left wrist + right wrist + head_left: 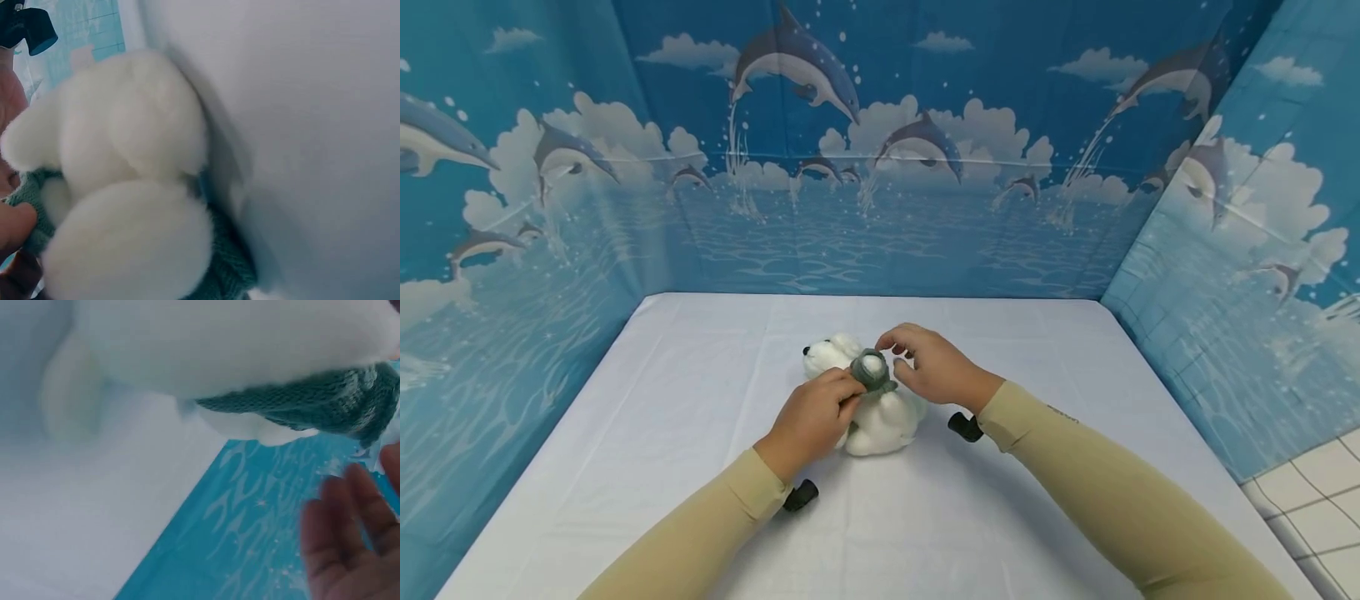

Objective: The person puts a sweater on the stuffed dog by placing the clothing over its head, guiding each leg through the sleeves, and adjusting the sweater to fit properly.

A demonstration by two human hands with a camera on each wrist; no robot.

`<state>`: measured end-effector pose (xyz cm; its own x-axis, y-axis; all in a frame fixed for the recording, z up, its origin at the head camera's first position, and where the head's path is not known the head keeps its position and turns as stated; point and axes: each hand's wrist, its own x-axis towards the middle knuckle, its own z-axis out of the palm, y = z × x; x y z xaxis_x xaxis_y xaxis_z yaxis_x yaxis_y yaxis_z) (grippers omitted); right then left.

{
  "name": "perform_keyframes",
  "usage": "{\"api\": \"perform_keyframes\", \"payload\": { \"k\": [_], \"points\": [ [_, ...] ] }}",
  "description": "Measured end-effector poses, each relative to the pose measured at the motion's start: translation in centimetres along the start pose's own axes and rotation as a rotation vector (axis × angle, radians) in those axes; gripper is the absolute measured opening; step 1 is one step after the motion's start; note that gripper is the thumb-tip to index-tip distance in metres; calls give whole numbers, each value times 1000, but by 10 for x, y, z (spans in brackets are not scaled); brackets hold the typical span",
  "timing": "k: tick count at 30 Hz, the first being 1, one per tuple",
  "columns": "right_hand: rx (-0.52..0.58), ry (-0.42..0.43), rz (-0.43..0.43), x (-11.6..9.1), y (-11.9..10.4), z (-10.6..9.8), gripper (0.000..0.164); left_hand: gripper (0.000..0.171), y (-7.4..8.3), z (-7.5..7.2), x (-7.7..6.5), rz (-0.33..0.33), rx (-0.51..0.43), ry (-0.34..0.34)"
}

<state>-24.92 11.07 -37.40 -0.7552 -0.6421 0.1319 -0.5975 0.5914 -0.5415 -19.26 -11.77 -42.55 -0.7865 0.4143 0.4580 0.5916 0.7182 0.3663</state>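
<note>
A white plush animal (880,429) with a dark nose lies on the table, its head toward the back left. Green knitted clothing (870,377) is round its upper body, and white fur shows through a round opening in it. My left hand (815,418) pinches the edge of this knit; the thumb (17,226) lies on the fabric in the left wrist view. Just to the right of the knit is my right hand (938,367), apart from it, fingers loosely bent. In the right wrist view these fingers (325,531) hold nothing.
A white cloth (647,467) covers the table. Blue curtains (887,233) printed with dolphins enclose its back and sides. Black wrist devices (801,496) stick out under both sleeves. Tiled floor (1318,492) shows at the lower right.
</note>
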Motion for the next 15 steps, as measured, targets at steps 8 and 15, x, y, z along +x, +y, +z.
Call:
{"api": "perform_keyframes", "payload": {
  "k": [8,15],
  "points": [
    [-129,-39,59,14,-13,-3,27,7,1,-3,8,-65,-7,-27],
    [-190,-171,51,21,-11,-9,18,6,0,0,11,-92,8,-25]
  ]
}}
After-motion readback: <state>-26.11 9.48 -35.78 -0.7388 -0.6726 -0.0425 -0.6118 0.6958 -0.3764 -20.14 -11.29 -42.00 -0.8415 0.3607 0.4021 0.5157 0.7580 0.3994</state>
